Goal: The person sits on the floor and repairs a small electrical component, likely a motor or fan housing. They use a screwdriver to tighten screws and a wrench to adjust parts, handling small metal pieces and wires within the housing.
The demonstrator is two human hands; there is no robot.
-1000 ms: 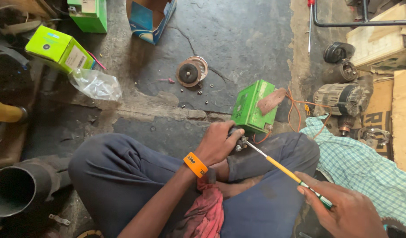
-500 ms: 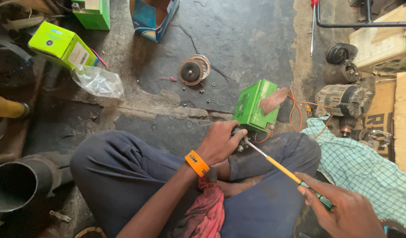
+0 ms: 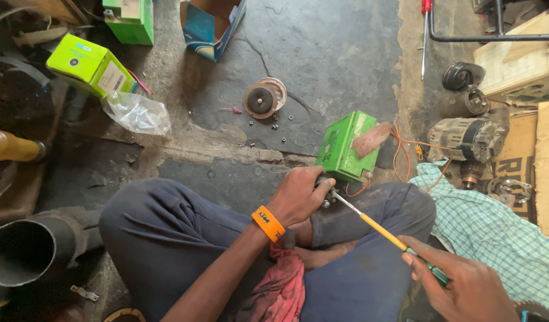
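Orange wristband: a bright band [image 3: 268, 223] circles the left wrist of a person seated on a workshop floor, legs folded in dark blue trousers [image 3: 185, 238].
Left hand: the left hand [image 3: 299, 195] is curled shut around a small dark metal part [image 3: 326, 192], held over the lap; most of the part is hidden under the fingers.
Right hand: the right hand [image 3: 465, 285] grips the handle of a screwdriver [image 3: 382, 231], fingers wrapped tight at the lower right of the frame.
Screwdriver: its yellow shaft sleeve runs up and to the left, the bare metal tip meeting the small part at the left hand.
Green box: a green battery-like box [image 3: 345, 146] stands on the concrete just beyond the left hand, a brown flat piece lying on its top and orange wires [image 3: 405, 156] trailing to its right.
Floor ahead: a round metal disc part [image 3: 264, 97] lies on the dark concrete with small screws scattered near it.
Left side: a lime-green carton [image 3: 90, 65], a clear plastic bag [image 3: 137, 113] and a wide grey pipe [image 3: 30, 247].
Right side: a checked cloth [image 3: 495, 238], a grey motor unit [image 3: 468, 138] and cardboard.
Lap: a red rag [image 3: 280, 286] lies bunched under the left forearm.
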